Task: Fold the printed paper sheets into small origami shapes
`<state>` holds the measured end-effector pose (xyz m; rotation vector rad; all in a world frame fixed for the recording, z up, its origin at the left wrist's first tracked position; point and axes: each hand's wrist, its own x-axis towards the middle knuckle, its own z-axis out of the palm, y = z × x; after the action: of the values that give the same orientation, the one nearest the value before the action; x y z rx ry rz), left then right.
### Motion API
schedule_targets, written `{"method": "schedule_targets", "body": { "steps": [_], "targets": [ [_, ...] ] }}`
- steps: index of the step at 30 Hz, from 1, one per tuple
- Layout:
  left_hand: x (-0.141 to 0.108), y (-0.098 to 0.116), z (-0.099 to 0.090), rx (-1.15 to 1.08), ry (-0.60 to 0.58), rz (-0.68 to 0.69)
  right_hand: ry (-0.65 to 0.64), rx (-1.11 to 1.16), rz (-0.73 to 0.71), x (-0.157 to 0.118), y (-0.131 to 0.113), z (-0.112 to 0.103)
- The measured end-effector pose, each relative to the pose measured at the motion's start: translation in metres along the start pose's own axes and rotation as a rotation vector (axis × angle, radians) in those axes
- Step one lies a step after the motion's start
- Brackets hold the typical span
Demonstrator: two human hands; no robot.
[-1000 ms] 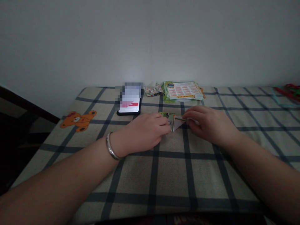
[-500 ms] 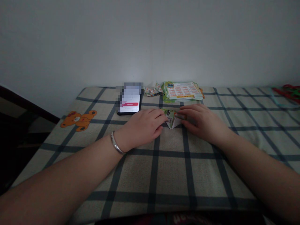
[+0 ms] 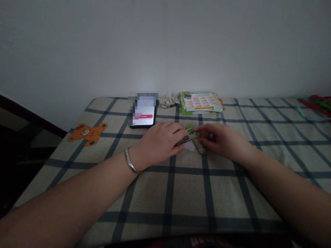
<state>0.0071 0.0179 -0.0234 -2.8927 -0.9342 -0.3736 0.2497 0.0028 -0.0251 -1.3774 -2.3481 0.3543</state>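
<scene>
A small folded sheet of printed paper (image 3: 191, 146), green and white, is between my two hands just above or on the checked cloth. My left hand (image 3: 163, 142), with a silver bangle on its wrist, closes on the paper's left side, thumb below and fingers over it. On the other side my right hand (image 3: 224, 140) pinches the paper's right edge between thumb and forefinger. The fingers cover parts of the paper, so its full shape is hidden.
Behind the hands lie a lit phone (image 3: 142, 113), a crumpled paper piece (image 3: 169, 101) and a stack of printed sheets (image 3: 201, 102) by the wall (image 3: 165, 44). A bear cutout (image 3: 88, 133) is at left, red and green strands (image 3: 319, 105) at far right.
The folded paper has turned and tilted; its downward point no longer faces me and a white area shows. My right hand's fingers have drawn into a pinch, and both hands sit slightly lower.
</scene>
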Motion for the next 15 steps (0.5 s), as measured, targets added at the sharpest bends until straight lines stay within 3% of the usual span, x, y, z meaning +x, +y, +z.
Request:
{"method": "schedule_targets", "body": {
  "steps": [8, 15],
  "targets": [
    [0.0009, 0.0019, -0.0006, 0.061, 0.04, -0.01, 0.022, 0.027, -0.105, -0.0016, -0.0021, -0.0007],
    [0.002, -0.0006, -0.0003, 0.093, 0.059, -0.023, 0.115, -0.225, -0.182, -0.0001, -0.0027, 0.0023]
  ]
}}
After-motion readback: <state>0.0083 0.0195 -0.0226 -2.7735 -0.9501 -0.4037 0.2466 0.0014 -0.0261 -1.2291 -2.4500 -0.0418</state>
